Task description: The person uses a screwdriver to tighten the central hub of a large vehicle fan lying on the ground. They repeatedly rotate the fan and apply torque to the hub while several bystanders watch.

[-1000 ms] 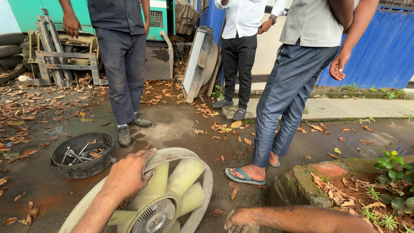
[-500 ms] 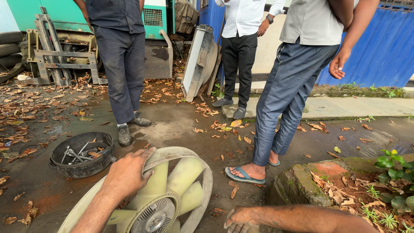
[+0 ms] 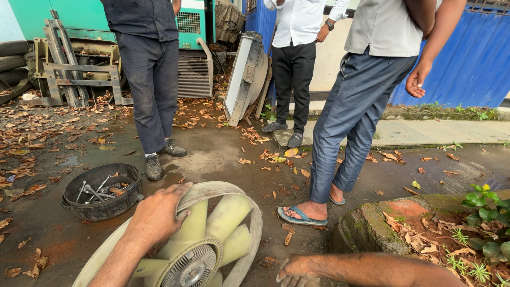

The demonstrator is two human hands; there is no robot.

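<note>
A large cream plastic cooling fan [image 3: 226,218] with a ring around its blades and a finned metal hub [image 3: 192,267] lies low in the view on the wet ground. My left hand [image 3: 156,215] rests on the ring's upper left rim, fingers curled over the edge. My right hand [image 3: 297,270] is pressed flat on the ground to the right of the fan, fingers spread, holding nothing.
A round black pan [image 3: 101,204] with several wrenches sits left of the fan. Three people stand close: dark trousers [image 3: 151,90], grey trousers with a sandal [image 3: 302,214], black trousers [image 3: 291,79]. A mossy brick kerb [image 3: 372,226] is on the right; a radiator [image 3: 245,74] leans behind.
</note>
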